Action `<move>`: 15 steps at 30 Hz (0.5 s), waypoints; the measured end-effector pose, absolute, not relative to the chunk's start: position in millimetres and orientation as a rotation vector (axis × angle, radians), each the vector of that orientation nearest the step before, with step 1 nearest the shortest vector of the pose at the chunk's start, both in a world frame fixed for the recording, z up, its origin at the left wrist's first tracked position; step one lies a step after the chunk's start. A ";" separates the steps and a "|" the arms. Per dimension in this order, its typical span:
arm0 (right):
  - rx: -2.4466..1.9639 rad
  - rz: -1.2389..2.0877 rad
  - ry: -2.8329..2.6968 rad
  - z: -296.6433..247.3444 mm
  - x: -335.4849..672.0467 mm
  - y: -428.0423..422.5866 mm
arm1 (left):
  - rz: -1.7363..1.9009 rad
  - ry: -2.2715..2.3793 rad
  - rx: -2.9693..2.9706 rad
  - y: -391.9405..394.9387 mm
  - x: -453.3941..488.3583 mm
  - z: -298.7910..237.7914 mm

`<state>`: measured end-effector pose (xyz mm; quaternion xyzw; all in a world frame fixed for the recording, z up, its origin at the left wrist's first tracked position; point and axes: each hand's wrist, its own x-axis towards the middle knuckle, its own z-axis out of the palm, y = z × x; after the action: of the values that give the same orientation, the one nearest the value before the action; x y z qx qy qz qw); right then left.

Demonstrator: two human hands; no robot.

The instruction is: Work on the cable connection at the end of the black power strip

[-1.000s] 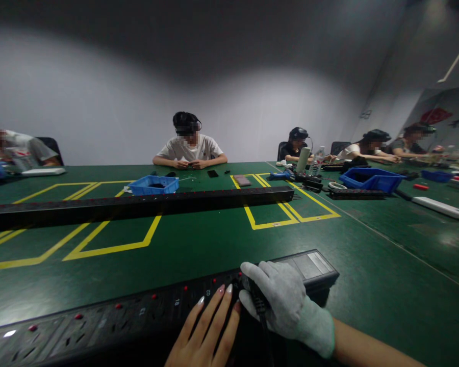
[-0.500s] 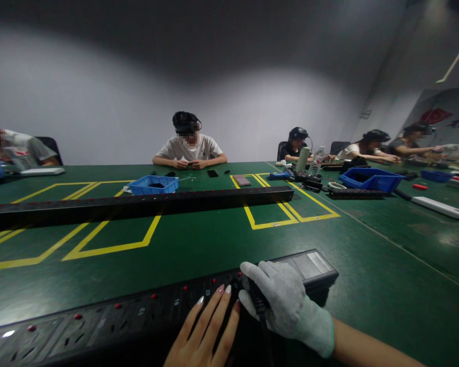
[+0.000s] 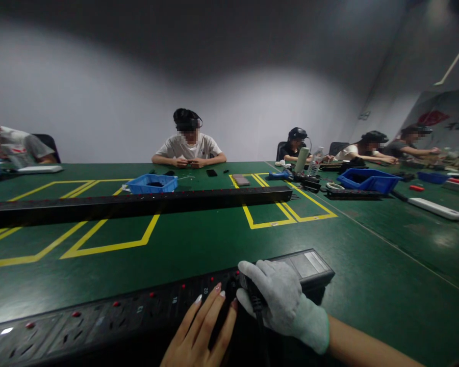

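item 1, nearest: left hand [image 3: 201,331], bare, open, fingers laid flat and together on the top face of the long black metal-cased socket strip [image 3: 99,318].
item 2: right hand [image 3: 279,300], in a pale grey knit glove, closed round the black moulded plug [image 3: 254,300], which sits at a socket near the strip's right end; its cord drops towards the lower edge of the view.
item 3: the socket strip itself lies flat along the near edge of the green matted worktop [image 3: 199,244], with a row of red lamps and numbered outlets, and a grey panel at the right end. judged stiff, fairly heavy and unlikely to slide on the mat; best steadied from above, flat-handed, beside the socket. the plug looks hard and small, best taken by its body and not by the pliable cord.
item 4: yellow tape outlines [image 3: 110,248] on the mat.
item 5: second long black socket strip [image 3: 137,201], lying across the middle, well apart from the first. count of long black strips: two.
item 6: open blue plastic trays, two clear: one [image 3: 153,183] behind the second strip, one [image 3: 367,180] far right.
item 7: seated people at the far side, five; hands at their own work.
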<state>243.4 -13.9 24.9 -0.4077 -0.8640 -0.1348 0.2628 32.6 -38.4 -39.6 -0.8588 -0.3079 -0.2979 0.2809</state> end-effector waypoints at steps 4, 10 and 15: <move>-1.097 -0.385 -2.339 24.8 243.5 -13.3 | -0.795 -0.861 -2.305 -40.5 33.8 -38.6; -1.087 -0.419 -2.320 21.5 243.0 -10.9 | -0.798 -0.920 -2.355 -47.4 36.1 -31.1; -1.085 -0.414 -2.295 22.9 241.0 -9.2 | -0.765 -0.934 -2.371 -49.6 36.8 -26.3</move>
<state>241.0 -9.2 22.9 -0.4049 -0.8563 -0.1543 0.2810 36.8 -49.6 -26.3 -0.8655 -0.3409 -0.2792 0.2382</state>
